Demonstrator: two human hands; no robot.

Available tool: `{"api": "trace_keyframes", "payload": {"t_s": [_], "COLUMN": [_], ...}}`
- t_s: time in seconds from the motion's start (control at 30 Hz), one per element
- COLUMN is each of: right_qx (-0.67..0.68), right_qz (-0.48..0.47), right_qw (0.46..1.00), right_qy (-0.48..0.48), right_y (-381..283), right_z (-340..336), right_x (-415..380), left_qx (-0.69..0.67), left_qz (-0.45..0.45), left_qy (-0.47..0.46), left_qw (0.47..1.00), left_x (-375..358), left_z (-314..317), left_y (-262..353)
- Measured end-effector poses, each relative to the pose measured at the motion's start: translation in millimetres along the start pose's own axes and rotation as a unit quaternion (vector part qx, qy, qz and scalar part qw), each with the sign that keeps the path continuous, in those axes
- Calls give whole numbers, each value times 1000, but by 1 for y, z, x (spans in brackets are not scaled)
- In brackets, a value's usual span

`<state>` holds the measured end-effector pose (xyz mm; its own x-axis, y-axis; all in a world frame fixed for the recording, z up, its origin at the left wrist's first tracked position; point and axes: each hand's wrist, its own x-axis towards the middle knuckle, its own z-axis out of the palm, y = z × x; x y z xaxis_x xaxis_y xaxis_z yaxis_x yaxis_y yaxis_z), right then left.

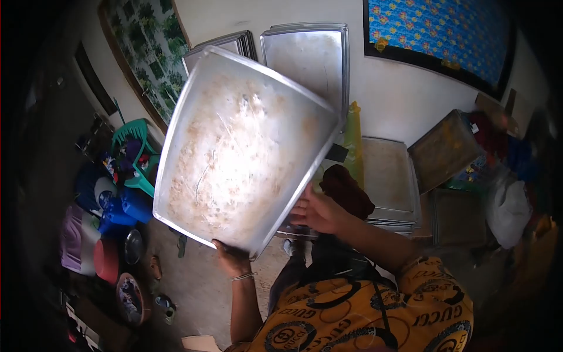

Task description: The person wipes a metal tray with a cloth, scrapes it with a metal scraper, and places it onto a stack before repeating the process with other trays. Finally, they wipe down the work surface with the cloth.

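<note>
One metal tray (234, 146) is slanting at my eleven o'clock; my left hand (233, 259) is gripping its six-o'clock rim, my right hand (316, 212) is lying by its four-o'clock edge, grasp unclear.

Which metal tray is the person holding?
The front tray, tilted up: left hand at its bottom edge, right hand by its side edge. No hand is on the trays behind.

The metal tray (234, 146) is glinting at its centre — scratched and stained brown. At twelve o'clock, stacked metal trays (308, 61) are gleaming; at nine, a plastic chair (138, 171) is looking smooth; at three, a plastic bag (507, 205) is looking wrinkled.
</note>
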<state>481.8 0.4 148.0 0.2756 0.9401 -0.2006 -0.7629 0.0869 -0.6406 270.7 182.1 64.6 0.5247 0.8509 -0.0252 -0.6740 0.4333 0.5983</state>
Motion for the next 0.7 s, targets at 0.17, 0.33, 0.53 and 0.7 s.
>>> {"api": "trace_keyframes", "payload": {"t_s": [0.17, 0.33, 0.53, 0.7], "right_qx": [62, -9, -81, -99], "right_qz": [-314, -379, -517, -554], "right_qw": [947, 911, 833, 804], "right_qy": [34, 163, 182, 192], "right_y": [-40, -122, -243, -301], "right_z": [60, 76, 42, 9], "right_x": [32, 50, 53, 64], "left_qx": [13, 49, 671, 832], "left_qz": [-23, -17, 218, 169], "left_qy": [-21, -74, -217, -224], "left_qw": [999, 996, 674, 479], "left_x": [25, 87, 127, 131], "left_z": [76, 130, 111, 81], "left_y": [-10, -38, -108, -165]}}
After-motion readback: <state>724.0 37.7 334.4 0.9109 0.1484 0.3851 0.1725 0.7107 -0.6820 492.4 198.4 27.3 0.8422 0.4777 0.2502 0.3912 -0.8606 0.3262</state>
